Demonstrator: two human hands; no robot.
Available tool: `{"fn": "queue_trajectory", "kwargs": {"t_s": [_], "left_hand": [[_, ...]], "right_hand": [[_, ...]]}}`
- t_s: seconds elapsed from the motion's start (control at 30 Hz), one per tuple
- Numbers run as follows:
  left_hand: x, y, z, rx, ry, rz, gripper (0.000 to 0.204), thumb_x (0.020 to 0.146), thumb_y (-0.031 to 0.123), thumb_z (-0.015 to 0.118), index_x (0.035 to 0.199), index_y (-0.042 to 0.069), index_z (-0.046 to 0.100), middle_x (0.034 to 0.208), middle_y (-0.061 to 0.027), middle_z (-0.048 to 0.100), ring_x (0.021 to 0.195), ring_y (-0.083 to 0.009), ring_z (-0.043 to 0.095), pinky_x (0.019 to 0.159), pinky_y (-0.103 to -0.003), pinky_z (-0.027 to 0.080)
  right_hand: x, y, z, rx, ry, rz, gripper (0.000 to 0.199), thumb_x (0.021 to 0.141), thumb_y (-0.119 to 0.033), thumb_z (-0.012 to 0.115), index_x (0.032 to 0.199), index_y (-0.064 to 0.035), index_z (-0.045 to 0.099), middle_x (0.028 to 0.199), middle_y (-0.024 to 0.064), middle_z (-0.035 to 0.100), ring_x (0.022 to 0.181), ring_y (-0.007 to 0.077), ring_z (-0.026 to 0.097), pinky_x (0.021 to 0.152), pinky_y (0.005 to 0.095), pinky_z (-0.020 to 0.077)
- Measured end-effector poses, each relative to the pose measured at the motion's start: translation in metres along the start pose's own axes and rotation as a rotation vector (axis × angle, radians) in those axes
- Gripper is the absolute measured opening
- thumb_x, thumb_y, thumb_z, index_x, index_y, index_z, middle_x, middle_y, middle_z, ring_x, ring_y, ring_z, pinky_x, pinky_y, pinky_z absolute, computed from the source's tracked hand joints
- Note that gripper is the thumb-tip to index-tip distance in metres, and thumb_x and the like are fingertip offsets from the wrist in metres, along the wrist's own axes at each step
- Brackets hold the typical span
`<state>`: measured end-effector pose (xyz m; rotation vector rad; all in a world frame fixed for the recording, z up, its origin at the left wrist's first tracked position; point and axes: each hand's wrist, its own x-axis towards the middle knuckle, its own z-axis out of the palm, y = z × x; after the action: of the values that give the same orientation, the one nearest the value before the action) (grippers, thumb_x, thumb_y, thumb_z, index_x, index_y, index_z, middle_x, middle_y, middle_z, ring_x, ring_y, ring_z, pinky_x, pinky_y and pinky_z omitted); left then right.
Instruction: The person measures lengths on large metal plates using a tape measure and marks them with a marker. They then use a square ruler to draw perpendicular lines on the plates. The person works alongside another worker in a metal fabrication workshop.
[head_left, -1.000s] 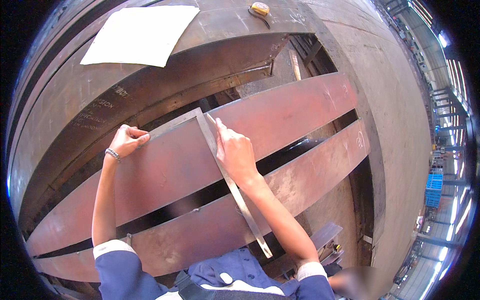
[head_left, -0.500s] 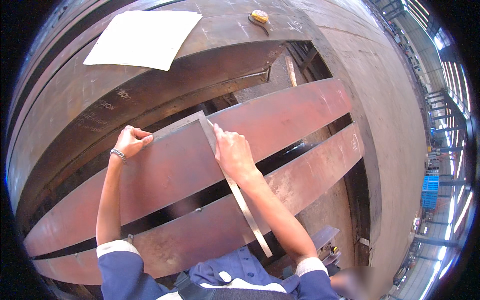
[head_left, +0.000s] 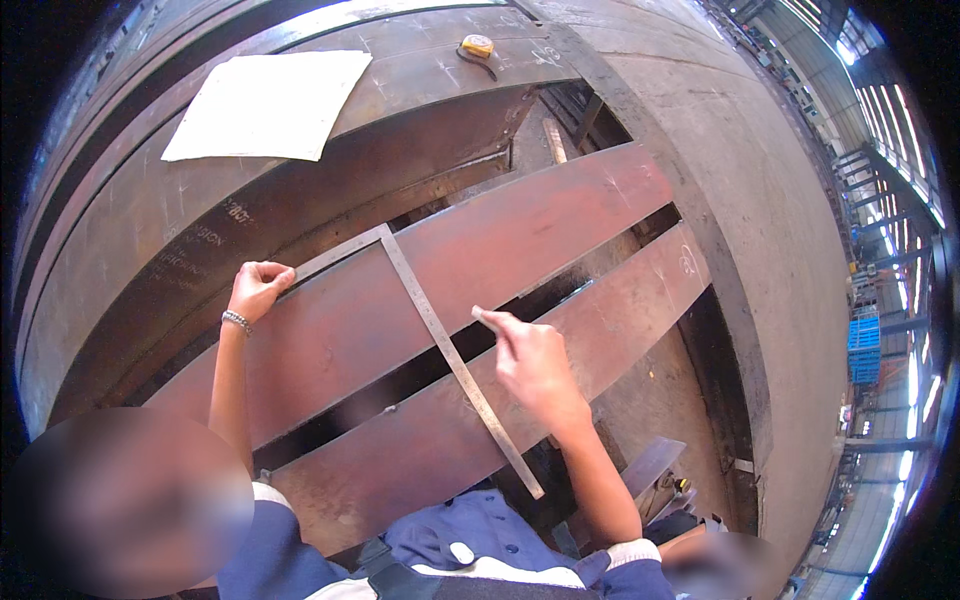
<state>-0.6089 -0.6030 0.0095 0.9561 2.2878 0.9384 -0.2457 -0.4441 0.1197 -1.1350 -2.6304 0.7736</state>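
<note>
A metal carpenter's square (head_left: 433, 325) lies on the far curved, reddish-brown steel plate (head_left: 530, 225). Its short arm runs along that plate's far edge, while the long arm crosses a dark gap and the near steel plate (head_left: 625, 310), reaching toward my body. My left hand (head_left: 258, 290) is closed on the end of the short arm. To the right of the long arm, my right hand (head_left: 537, 370) pinches a small whitish stick of chalk (head_left: 479, 313). Its tip is above the gap between the plates, apart from the square.
White paper sheets (head_left: 265, 105) and a yellow tape measure (head_left: 478, 46) rest on the steel surface beyond the plates. At the right stretches a broad grey steel surface (head_left: 720, 170). Blurred shapes of other people show at the lower left and lower right; a blue crate stack (head_left: 864, 350) stands far right.
My right hand has come away from the square's long arm, moving right and toward me with the chalk. My left hand stays on the short arm. The whole view has shifted slightly.
</note>
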Motion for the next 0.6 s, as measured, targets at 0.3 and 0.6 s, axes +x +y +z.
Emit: {"fn": "queue_trajectory", "kwargs": {"t_s": [0.3, 0.6], "left_hand": [[-0.079, 0.193, -0.032, -0.220, 0.032, 0.548, 0.015, 0.093, 0.010, 0.058, 0.086, -0.004, 0.059, 0.075, 0.0023, 0.051, 0.072, -0.0060, 0.044, 0.067, -0.022, 0.037], [-0.216, 0.350, -0.030, -0.192, 0.325, 1.244, 0.065, 0.069, 0.026, 0.082, 0.123, -0.001, 0.057, 0.118, -0.0138, 0.060, 0.112, -0.0251, 0.057, 0.100, -0.039, 0.042]], "right_hand": [[-0.087, 0.067, -0.004, 0.946, 0.154, 0.135, 0.030, 0.099, -0.020, 0.045, 0.107, 0.0036, 0.063, 0.091, 0.0073, 0.064, 0.085, 0.0150, 0.062, 0.080, 0.0288, 0.0499], [-0.244, 0.099, -0.029, 1.165, 0.487, 0.061, 0.055, 0.097, -0.049, 0.048, 0.082, 0.0020, 0.059, 0.061, 0.0057, 0.053, 0.043, 0.0095, 0.041, 0.039, 0.0235, 0.0302]]}}
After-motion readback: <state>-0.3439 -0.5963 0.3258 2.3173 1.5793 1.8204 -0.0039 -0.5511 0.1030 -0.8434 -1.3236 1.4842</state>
